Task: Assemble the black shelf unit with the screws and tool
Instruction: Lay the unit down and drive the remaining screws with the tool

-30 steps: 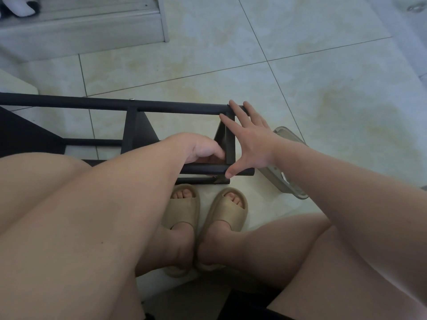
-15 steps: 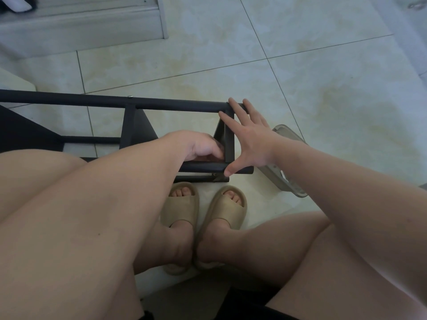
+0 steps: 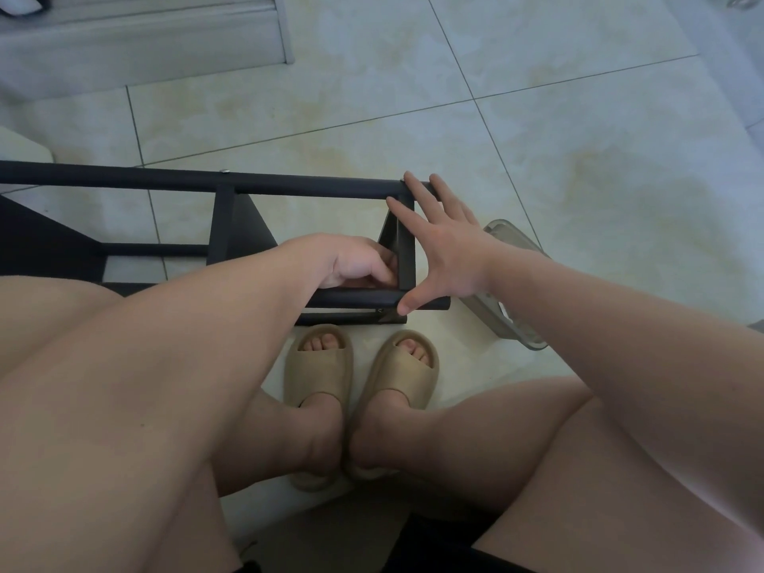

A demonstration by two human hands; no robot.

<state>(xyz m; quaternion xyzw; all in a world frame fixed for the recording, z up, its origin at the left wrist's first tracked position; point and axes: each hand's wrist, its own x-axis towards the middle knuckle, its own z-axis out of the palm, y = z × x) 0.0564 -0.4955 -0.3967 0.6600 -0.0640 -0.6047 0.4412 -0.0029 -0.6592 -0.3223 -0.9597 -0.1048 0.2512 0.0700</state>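
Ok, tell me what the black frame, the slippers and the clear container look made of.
Black frame: probably painted metal, matte; thin straight tubes. Slippers: beige moulded foam or rubber, thick and seamless. Clear container: likely plastic, see-through walls.

Shelf frame [image 3: 289, 186] before feet [image 3: 409, 366] — container [image 3: 506, 235], perhaps, at right.

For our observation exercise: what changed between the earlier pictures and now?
Nothing visibly changed; only the view drifted slightly. The right hand stays spread against the end of the black shelf frame, fingers on the upper rail, thumb on the lower rail. The left hand stays curled at the inner corner; whether it holds anything is hidden.
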